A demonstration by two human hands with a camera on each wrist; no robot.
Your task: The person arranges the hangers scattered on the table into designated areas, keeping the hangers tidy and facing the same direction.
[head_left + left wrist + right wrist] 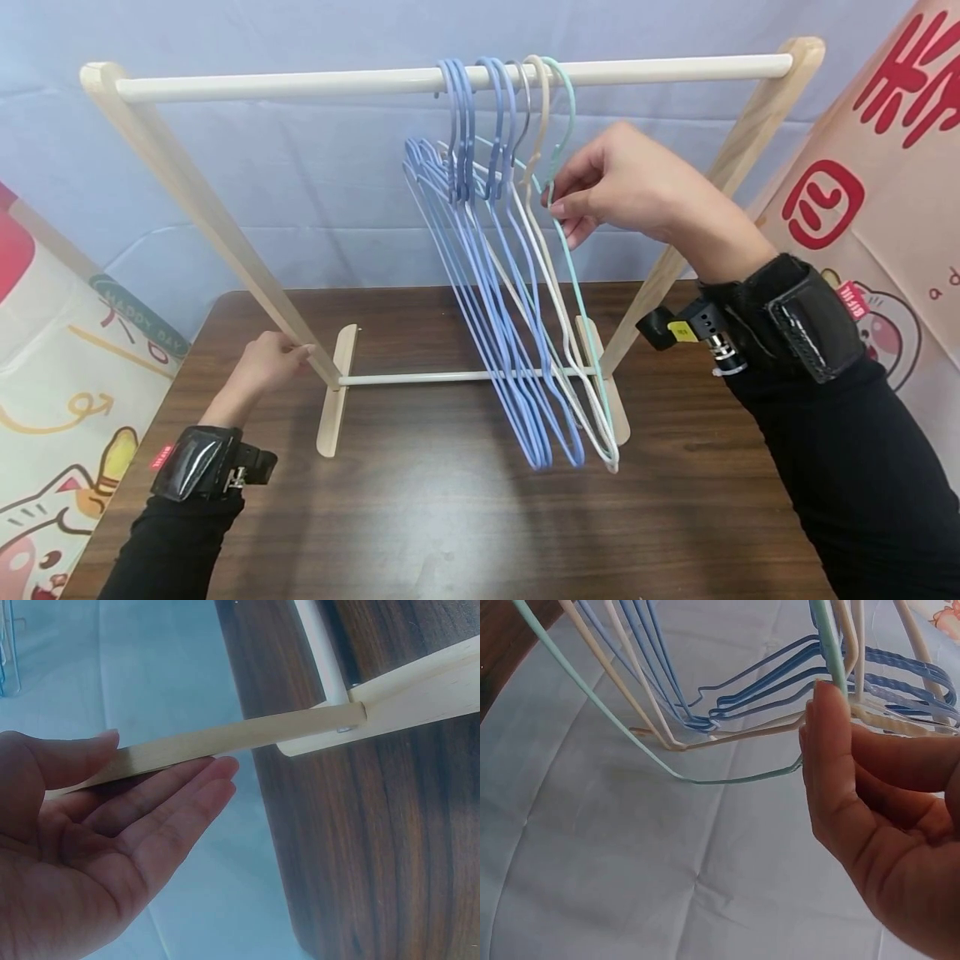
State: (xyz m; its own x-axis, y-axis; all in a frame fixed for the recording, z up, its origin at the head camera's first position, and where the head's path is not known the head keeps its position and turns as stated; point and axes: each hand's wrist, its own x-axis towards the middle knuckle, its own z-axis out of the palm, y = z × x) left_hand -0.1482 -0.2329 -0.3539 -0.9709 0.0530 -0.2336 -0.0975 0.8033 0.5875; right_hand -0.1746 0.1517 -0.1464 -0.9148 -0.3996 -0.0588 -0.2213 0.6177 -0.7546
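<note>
Dark wooden table: right hand pinches the mint hanger at its neck, light, springy wire; left hand, fingers straight, steadies the rack leg.

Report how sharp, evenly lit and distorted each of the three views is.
Head view: sharp, even light, soft glare on the dark table, and the rack's top rail bows from wide-angle distortion. Left wrist view: the left hand is close and slightly soft, the backdrop washed pale. Right wrist view: the right hand is a little blurred, the mint hanger crisp.
</note>
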